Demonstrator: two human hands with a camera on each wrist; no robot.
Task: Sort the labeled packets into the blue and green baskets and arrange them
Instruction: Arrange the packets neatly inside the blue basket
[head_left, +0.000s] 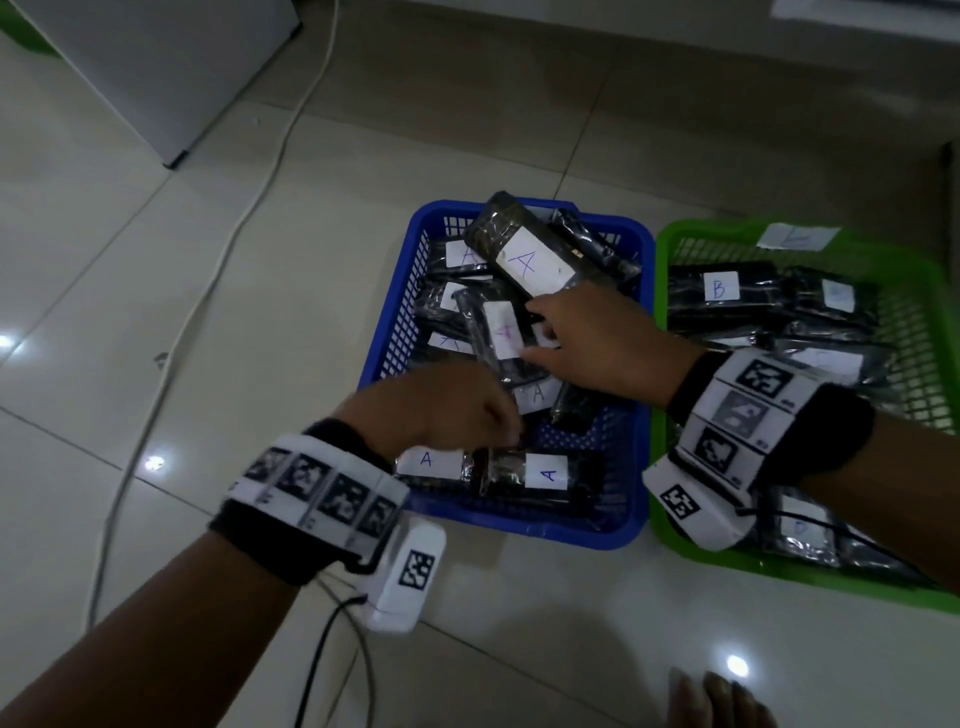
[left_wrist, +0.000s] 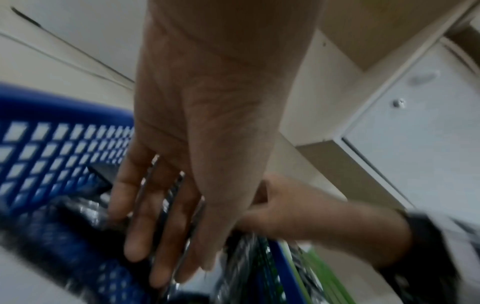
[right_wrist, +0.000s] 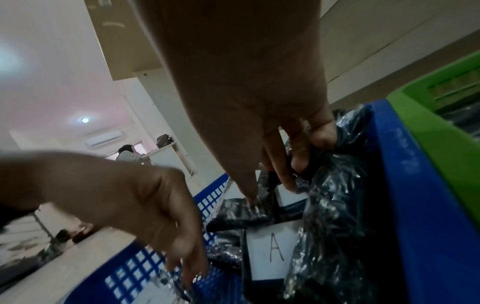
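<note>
A blue basket (head_left: 387, 332) on the tiled floor holds several black packets with white "A" labels. One large packet (head_left: 524, 260) leans at the back and two more (head_left: 545, 473) lie along the front. My right hand (head_left: 540, 332) reaches in from the right; its thumb and curled fingers (right_wrist: 298, 160) pinch an upright A packet (head_left: 496, 332) in the pile. My left hand (head_left: 498, 426) hangs over the front of the basket, and its straight fingers (left_wrist: 161, 236) touch the packets there. To the right, the green basket (head_left: 717, 228) holds "B" packets (head_left: 722, 286).
The two baskets stand side by side, walls touching. A white cable (head_left: 249, 208) runs across the floor on the left, beside a white cabinet (head_left: 156, 67). A paper slip (head_left: 797, 236) lies on the green basket's far rim. Toes (head_left: 717, 696) show at the bottom edge.
</note>
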